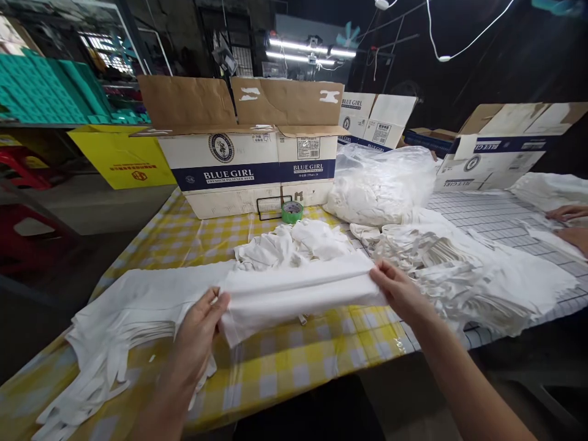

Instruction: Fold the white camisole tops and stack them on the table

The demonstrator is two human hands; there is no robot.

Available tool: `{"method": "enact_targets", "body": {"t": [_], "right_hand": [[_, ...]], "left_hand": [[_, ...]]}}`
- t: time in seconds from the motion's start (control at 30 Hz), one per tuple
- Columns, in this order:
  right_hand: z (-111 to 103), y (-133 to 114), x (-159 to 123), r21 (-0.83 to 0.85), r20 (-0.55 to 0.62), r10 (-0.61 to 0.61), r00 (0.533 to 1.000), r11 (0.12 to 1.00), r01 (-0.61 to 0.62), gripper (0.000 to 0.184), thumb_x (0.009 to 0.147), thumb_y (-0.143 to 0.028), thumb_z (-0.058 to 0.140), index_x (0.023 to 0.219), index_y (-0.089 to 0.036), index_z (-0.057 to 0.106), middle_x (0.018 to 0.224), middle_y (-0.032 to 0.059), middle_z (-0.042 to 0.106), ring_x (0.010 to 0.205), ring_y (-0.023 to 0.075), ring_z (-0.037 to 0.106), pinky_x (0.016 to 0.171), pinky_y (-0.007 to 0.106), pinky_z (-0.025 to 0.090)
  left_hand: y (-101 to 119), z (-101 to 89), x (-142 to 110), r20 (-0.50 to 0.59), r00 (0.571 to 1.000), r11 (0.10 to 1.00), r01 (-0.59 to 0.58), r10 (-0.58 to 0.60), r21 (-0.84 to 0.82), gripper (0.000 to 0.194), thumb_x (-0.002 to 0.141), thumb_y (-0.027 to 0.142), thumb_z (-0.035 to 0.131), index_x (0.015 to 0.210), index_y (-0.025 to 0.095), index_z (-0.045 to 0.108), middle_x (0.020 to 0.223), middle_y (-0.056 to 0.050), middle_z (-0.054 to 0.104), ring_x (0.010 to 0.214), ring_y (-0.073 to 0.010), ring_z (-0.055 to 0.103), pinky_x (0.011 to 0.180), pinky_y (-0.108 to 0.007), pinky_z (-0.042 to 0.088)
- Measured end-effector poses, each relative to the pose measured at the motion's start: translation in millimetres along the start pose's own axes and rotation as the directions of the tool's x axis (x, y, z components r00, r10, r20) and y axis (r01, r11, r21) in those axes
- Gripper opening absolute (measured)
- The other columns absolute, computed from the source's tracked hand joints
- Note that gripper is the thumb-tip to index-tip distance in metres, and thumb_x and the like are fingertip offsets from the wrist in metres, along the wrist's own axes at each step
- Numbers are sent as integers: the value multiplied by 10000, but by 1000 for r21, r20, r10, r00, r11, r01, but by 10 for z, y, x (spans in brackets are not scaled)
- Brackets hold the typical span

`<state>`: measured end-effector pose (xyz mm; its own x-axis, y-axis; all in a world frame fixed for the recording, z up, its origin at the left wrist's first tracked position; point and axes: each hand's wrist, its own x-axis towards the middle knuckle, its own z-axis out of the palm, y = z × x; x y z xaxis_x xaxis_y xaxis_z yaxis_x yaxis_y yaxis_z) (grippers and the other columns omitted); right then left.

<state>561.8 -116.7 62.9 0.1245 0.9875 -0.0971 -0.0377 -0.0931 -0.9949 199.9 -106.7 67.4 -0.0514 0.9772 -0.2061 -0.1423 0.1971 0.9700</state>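
Observation:
My left hand [198, 334] pinches the left end of a folded white cloth [298, 294], and my right hand [399, 291] grips its right end. The cloth is stretched flat between them just above a table covered in a yellow checked cloth [298, 361]. Under my left hand lies a stack of white cloths [119, 318] with strips hanging off the table's front. A loose heap of crumpled white cloths [294, 242] sits right behind the held piece.
An open Blue Girl carton [248, 165] stands at the back, a green tape roll [292, 212] in front of it. A clear bag of white cloth [381, 184] and a pile of white strips [459, 275] lie to the right. Another person's hands [569, 223] rest far right.

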Motion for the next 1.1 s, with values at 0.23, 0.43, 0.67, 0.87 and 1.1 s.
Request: {"method": "enact_targets", "body": {"t": [0.23,0.43,0.67,0.87,1.1], "right_hand": [[-137,1005,-247,-286,-49,129,990,948,-138,317,695,-453,618,668,-200,429,568,-62,391,490,90,339,447,209,251],[-137,1061,-258,-551,-105,-34,994,834,-30,183,712,-355,566,794,-199,516,682,-26,518,644,153,510,607,274,412],[-35,965,-282,-544,-89,-75,993,839,14,184,754,-341,540,872,-200,541,741,-13,528,669,145,515,605,254,410],[-40,915,-229,-429,-119,-92,989,903,32,248,799,-370,502,996,-219,497,809,-16,497,554,97,461,487,213,339],[6,1048,-201,-754,-199,-108,974,652,-82,254,812,-416,496,984,-230,513,565,-49,498,531,149,492,537,253,336]], "left_hand": [[-929,-140,-204,-24,987,959,159,-158,233,516,667,427,658,1115,197,547,809,-45,691,729,-236,645,653,-301,490],[-864,-92,-223,-121,991,846,109,-53,522,573,661,413,645,1194,240,528,725,-37,701,659,-259,638,593,-301,456],[-921,-3,-315,-83,987,715,-42,139,698,536,700,429,618,1210,281,542,851,-29,694,726,-216,635,646,-286,472],[-1038,-87,-281,-34,957,543,-134,289,829,461,841,405,450,1274,255,496,734,6,637,565,-124,558,570,-234,466],[-1213,-64,-188,197,894,297,-331,402,896,375,888,223,355,1192,203,574,989,-70,616,831,-174,607,682,-267,480]]}}
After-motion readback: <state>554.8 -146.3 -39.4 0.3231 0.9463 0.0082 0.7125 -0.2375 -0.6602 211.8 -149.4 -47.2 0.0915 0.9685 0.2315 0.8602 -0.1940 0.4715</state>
